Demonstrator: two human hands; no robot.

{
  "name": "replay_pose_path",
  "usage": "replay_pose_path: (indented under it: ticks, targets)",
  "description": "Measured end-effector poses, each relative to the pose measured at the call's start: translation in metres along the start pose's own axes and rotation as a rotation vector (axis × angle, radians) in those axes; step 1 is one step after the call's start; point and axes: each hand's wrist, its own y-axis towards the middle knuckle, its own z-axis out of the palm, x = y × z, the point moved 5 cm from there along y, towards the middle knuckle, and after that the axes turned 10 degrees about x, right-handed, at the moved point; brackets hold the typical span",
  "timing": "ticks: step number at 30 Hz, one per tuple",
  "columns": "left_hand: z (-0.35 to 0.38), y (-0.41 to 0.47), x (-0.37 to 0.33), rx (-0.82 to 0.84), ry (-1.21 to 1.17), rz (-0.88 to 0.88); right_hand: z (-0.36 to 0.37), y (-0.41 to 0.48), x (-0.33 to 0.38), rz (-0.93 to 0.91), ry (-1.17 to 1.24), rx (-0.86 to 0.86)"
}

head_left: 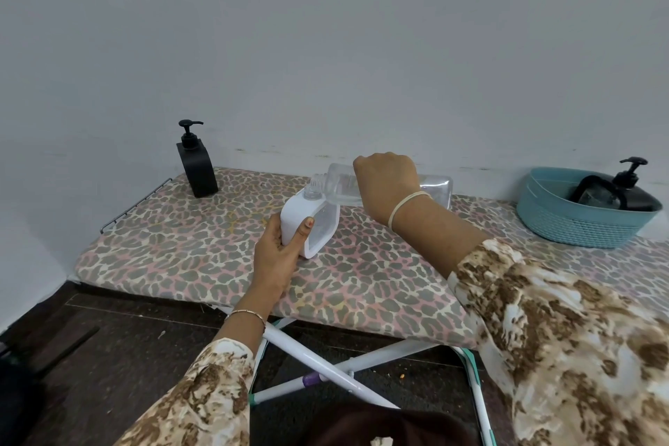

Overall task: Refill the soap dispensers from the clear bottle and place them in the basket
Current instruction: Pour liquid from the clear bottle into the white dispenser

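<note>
The white soap dispenser (307, 224) stood tilted on the ironing board (217, 257), its pump off and its open neck raised toward the mouth of the clear bottle (436, 188). The left hand (277, 257) gripped its lower body, thumb across the front face and fingers behind. The right hand (387, 185) was curled over the middle of the clear bottle, holding it nearly level with its threaded mouth just at the dispenser's neck. The dispenser looked like stiff, smooth plastic, light while low on liquid and likely to slip if soap ran down its side. A hold low on its flat sides seemed steadiest. The bottle's thin clear walls would probably give under a hard squeeze, so a grip round its middle suited it. A black pump dispenser (195, 163) stood upright at the far left end of the board, well apart from the hands. A teal plastic basket (579, 228) sat at the far right with another black-pumped dispenser (622, 188) leaning inside. The board wore a padded leopard-print cover, soft enough, I judged, to let a narrow base rock. Its white crossed legs (325, 366) stood on a dark floor (126, 337) against a plain pale wall (325, 47).
</note>
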Motion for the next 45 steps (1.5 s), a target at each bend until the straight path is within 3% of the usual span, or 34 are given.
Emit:
replay_pose_path:
  ticks: [15,45]
  targets:
    - [0.0,0.0,-0.007,0.09,-0.097,-0.033,-0.002,0.0,0.002,-0.009,-0.012,-0.011]
    - [-0.002,0.002,0.001,0.058,-0.084,-0.103,-0.003,0.002,0.005,0.002,-0.054,-0.01]
